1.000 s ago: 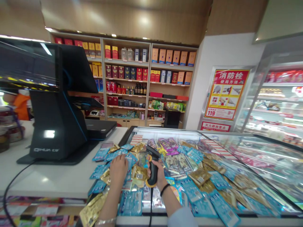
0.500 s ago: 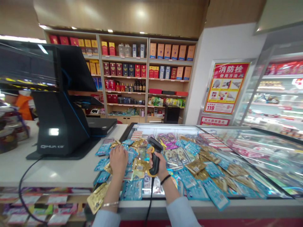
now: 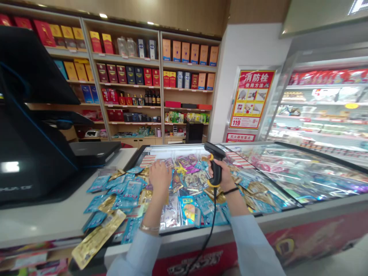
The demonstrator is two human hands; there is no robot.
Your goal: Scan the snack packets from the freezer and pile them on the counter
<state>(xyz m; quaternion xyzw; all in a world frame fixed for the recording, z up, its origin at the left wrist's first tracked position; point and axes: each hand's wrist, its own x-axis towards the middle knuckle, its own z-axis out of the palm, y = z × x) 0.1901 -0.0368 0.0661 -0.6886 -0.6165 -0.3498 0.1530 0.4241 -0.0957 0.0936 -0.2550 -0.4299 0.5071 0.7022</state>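
A black and yellow barcode scanner (image 3: 215,166) with a hanging cable is upright in my right hand (image 3: 224,177), its fingers wrapped round the handle. My left hand (image 3: 160,177) reaches over the packets, back of the hand up; its fingertips point away and what lies under them is hidden. Blue packets (image 3: 132,190) and gold packets (image 3: 107,203) are heaped to its left. More blue packets (image 3: 205,203) and gold packets (image 3: 257,188) lie on the glass freezer top (image 3: 244,157). A long gold packet (image 3: 99,238) hangs past the counter's front edge.
A black checkout terminal (image 3: 31,145) stands on the white counter (image 3: 37,222) at the left. Behind the freezer are shelves of boxes and bottles (image 3: 130,76). A refrigerated display (image 3: 324,111) is at the right, beside a red and yellow wall sign (image 3: 250,99).
The view has swung right. My right hand has raised the scanner and moved it right, farther from my left hand. My left hand has moved right, off the blue packets at the left.
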